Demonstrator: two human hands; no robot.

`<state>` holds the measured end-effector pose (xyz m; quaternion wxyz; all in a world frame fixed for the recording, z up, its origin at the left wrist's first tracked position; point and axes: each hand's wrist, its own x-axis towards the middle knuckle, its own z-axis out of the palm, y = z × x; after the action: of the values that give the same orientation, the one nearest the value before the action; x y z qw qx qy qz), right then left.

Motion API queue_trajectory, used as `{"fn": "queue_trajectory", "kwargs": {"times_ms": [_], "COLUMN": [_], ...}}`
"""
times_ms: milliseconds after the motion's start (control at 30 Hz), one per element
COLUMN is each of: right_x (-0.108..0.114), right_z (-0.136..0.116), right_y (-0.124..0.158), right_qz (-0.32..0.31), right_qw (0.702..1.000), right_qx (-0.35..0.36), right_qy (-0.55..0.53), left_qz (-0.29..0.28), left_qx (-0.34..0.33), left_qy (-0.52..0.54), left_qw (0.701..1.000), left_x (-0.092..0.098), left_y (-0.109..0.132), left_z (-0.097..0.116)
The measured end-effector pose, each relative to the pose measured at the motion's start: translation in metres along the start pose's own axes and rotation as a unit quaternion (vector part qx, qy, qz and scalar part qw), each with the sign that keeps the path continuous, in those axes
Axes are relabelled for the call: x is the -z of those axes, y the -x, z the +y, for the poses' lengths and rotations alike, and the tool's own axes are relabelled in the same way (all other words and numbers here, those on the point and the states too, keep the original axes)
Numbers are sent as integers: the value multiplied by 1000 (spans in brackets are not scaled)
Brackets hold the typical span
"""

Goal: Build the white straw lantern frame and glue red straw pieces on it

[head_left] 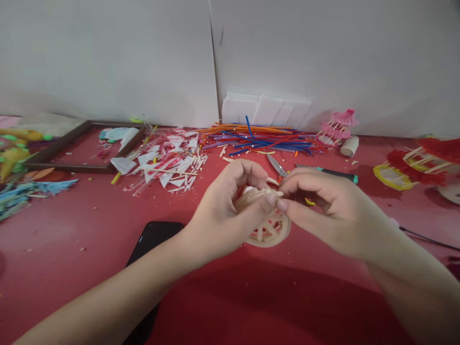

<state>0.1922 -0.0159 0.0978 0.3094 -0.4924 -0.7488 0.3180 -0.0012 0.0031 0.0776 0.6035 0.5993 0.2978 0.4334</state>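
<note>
A cream-coloured, round openwork craft piece [270,235] with spoke-like bars is raised above the red table between my hands. My left hand [226,213] curls around its upper left side, thumb pressed on the top. With thumb and fingertips, my right hand [328,211] pinches the piece's upper right edge, where short pale ends stick out. The fingers hide much of its upper part, and I cannot make out exactly which bit is pinched. Just beyond the fingertips lie scissors or pliers with a metal tip [276,165], partly covered.
A black phone [156,235] lies under my left forearm. Behind are white and red scraps [172,158], colourful pipe cleaners [258,136] and a utility knife [338,175]. A brown frame [72,168] lies left; a pink tiered model [338,127] and a red one [427,160] stand right.
</note>
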Motion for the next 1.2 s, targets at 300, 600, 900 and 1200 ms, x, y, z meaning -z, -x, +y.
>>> {"fn": "queue_trajectory", "kwargs": {"times_ms": [300,600,900,1200], "right_x": [12,6,10,10], "right_z": [0,-1,-2,-1], "right_y": [-3,-2,-1,-1], "right_qz": [-72,-44,-49,-117], "right_qw": [994,996,996,993], "right_qx": [-66,-53,-22,-9], "right_qy": [-43,-63,-68,9], "left_qz": [-31,-9,-38,-169], "left_qx": [29,30,43,116], "left_qy": [-27,-53,-36,-84], "left_qw": [999,998,998,975], "left_x": [10,7,10,27], "left_y": [-2,0,-1,-5], "left_z": [7,11,17,14]}}
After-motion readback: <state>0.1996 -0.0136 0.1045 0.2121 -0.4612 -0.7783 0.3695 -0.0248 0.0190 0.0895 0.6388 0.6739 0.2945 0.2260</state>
